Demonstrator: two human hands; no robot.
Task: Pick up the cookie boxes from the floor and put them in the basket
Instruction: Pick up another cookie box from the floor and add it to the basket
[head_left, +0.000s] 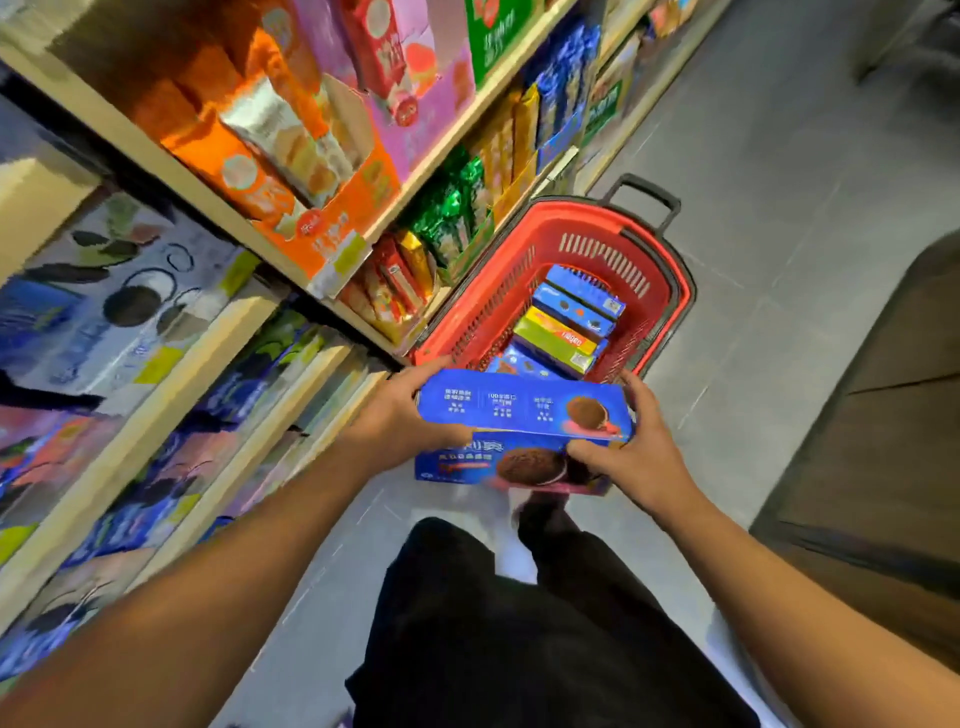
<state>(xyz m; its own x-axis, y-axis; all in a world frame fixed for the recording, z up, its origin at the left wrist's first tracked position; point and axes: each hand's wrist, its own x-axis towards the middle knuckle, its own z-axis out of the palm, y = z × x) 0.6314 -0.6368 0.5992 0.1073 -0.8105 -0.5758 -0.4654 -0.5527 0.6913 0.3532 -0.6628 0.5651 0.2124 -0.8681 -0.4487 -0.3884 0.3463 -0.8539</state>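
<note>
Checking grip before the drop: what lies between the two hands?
The blue cookie box, gripped at its ends by left hand and right hand, above the red basket; head view.

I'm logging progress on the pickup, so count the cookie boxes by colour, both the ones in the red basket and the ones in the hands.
Blue boxes in the basket: 3
Yellow-green box in the basket: 1
Blue boxes held between the left hand and right hand: 2
Total: 6
</note>
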